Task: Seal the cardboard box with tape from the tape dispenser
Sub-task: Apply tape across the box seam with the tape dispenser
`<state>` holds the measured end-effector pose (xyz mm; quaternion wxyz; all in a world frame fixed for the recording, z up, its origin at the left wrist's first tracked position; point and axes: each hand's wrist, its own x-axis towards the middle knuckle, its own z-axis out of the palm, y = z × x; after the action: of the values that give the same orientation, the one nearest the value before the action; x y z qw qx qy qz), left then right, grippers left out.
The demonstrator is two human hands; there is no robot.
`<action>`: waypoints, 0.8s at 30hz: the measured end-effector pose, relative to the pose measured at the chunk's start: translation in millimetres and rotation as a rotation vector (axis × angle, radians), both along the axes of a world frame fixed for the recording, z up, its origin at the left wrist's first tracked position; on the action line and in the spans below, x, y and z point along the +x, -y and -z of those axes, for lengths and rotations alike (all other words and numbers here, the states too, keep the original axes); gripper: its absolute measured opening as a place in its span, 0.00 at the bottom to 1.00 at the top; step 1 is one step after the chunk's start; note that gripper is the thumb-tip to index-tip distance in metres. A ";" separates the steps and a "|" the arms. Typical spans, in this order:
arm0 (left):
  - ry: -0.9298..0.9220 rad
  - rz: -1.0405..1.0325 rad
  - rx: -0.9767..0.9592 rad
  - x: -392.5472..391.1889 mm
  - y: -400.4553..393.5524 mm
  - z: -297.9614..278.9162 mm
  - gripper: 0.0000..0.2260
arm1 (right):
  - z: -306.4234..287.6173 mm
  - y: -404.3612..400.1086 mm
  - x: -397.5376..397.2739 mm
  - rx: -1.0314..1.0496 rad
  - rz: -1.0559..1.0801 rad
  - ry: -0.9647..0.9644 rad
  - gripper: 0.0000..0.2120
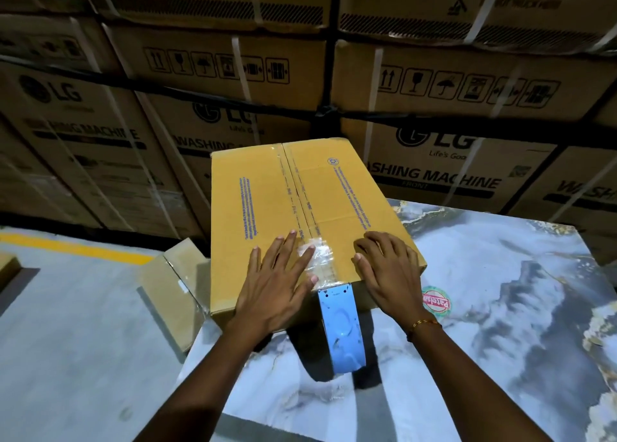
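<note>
Both bare hands press flat, fingers spread and gripping nothing, on the yellow-brown cardboard box point(300, 207): left hand point(278, 284) over its clear tape point(317, 258), right hand point(387, 268) beside; blue tape dispenser point(340, 328) hangs below them, on the marble-patterned table point(500, 291).

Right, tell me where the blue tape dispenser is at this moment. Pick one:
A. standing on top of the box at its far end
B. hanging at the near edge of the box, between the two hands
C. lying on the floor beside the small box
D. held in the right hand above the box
B: the blue tape dispenser hangs at the near edge of the cardboard box, while the left hand and the right hand press flat on the box top to either side, neither gripping it.
</note>
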<state>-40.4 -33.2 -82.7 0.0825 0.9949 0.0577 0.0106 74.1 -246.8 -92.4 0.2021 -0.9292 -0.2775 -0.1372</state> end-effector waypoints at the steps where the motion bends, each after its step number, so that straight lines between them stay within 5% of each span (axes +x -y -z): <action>1: 0.023 0.009 0.024 0.1 0.6 0.3 0.28 | 1.7 -0.1 0.2 0.004 -0.001 0.006 0.13; 7: 0.135 0.219 0.222 15.1 -8.6 1.6 0.25 | 14.3 -0.9 1.9 0.065 0.022 0.076 0.13; 15: 0.022 0.158 0.021 20.0 -12.6 7.9 0.30 | 30.7 -6.3 1.0 0.212 0.051 0.186 0.12; 24: -0.006 0.135 0.050 23.3 -11.3 11.5 0.30 | 44.7 -5.6 -56.1 0.668 -0.142 0.093 0.15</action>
<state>-17.1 -21.9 -94.1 0.0581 0.9983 -0.0096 0.0034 18.1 -241.2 -137.0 0.4915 -0.7827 -0.2899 -0.2485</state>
